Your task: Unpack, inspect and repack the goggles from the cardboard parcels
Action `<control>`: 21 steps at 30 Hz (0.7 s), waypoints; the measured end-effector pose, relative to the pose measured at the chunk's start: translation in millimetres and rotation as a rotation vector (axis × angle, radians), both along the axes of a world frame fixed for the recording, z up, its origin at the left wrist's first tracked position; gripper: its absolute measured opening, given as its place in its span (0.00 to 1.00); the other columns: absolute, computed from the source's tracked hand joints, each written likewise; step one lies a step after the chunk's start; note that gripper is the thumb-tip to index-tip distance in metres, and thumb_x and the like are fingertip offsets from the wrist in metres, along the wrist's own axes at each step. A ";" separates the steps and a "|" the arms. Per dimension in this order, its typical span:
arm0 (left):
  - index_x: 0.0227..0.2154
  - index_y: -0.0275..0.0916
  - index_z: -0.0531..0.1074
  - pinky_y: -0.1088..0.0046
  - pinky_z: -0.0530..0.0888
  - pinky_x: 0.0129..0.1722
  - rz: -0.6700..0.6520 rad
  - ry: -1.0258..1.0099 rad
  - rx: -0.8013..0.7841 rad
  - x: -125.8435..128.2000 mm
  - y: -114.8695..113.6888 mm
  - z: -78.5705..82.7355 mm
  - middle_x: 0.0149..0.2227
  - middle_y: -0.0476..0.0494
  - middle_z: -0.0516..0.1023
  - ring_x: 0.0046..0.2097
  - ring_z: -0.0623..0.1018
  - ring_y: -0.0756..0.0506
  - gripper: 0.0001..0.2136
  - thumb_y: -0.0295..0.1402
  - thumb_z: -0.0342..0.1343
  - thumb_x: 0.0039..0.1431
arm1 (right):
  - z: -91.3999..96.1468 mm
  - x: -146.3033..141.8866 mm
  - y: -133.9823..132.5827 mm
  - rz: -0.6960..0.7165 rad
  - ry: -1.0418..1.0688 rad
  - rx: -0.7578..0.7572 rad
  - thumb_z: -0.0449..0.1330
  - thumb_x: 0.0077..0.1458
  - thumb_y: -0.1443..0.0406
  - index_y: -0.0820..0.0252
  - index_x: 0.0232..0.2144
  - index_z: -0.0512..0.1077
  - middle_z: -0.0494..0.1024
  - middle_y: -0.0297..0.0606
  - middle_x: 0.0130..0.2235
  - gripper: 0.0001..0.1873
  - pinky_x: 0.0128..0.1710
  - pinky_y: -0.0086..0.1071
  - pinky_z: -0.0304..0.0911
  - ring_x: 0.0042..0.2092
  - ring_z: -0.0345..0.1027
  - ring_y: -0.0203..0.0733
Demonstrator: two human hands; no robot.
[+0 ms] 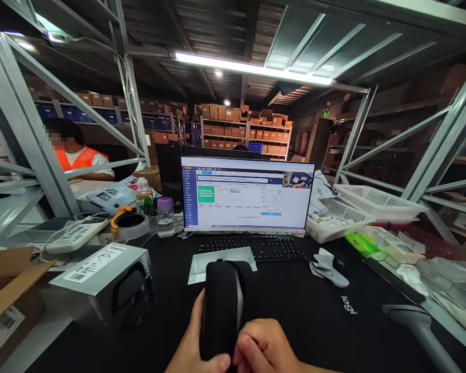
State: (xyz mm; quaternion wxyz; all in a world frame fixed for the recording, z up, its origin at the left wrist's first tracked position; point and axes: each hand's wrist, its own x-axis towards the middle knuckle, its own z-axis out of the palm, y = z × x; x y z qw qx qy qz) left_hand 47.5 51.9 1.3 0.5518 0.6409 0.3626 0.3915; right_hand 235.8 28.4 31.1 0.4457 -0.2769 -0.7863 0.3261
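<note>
Left grip: wrapped around the black case, held upright over the tabletop. Right grip: fingers curled at the case's near edge; I cannot tell what they pinch. A pale strip shows along its side; I judge it partly open, contents hidden. Beyond: white open tray, then keyboard. To my left: printed box, label upward. Done: case in hand. Undone, I judge: case neither fully open nor fully closed.

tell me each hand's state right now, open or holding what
Left hand: holding the black case.
Right hand: closed, fingers curled at the case's near end; whether it pinches anything cannot be told.
</note>
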 end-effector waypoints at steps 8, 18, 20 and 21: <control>0.70 0.48 0.34 0.45 0.60 0.67 -0.065 0.261 0.368 3.5 -4.2 22.5 0.70 0.32 0.53 0.69 0.59 0.30 0.56 0.43 0.67 0.45 | 66.0 58.6 18.3 -0.493 -0.229 0.171 0.44 0.70 0.48 0.58 0.18 0.60 0.63 0.31 0.19 0.31 0.26 0.30 0.47 0.23 0.56 0.34; 0.71 0.58 0.37 0.50 0.69 0.63 -0.161 0.664 0.597 -6.5 -13.2 43.8 0.69 0.40 0.59 0.65 0.67 0.31 0.56 0.45 0.70 0.46 | 54.7 58.7 66.5 -0.420 -0.342 -0.079 0.46 0.66 0.46 0.58 0.19 0.61 0.64 0.30 0.22 0.30 0.29 0.30 0.50 0.26 0.58 0.36; 0.71 0.58 0.38 0.51 0.70 0.62 -0.130 0.697 0.615 -8.3 -10.1 43.8 0.68 0.41 0.60 0.64 0.68 0.31 0.58 0.41 0.70 0.42 | 55.0 64.4 65.8 -0.379 -0.355 -0.119 0.47 0.67 0.48 0.58 0.22 0.67 0.69 0.31 0.23 0.28 0.31 0.30 0.55 0.28 0.63 0.37; 0.70 0.58 0.38 0.51 0.70 0.62 -0.105 0.716 0.623 -8.4 -8.7 44.4 0.68 0.41 0.61 0.64 0.68 0.31 0.58 0.40 0.70 0.40 | 57.3 69.0 64.4 -0.352 -0.349 -0.137 0.48 0.67 0.49 0.59 0.25 0.70 0.72 0.33 0.26 0.27 0.34 0.30 0.58 0.31 0.66 0.39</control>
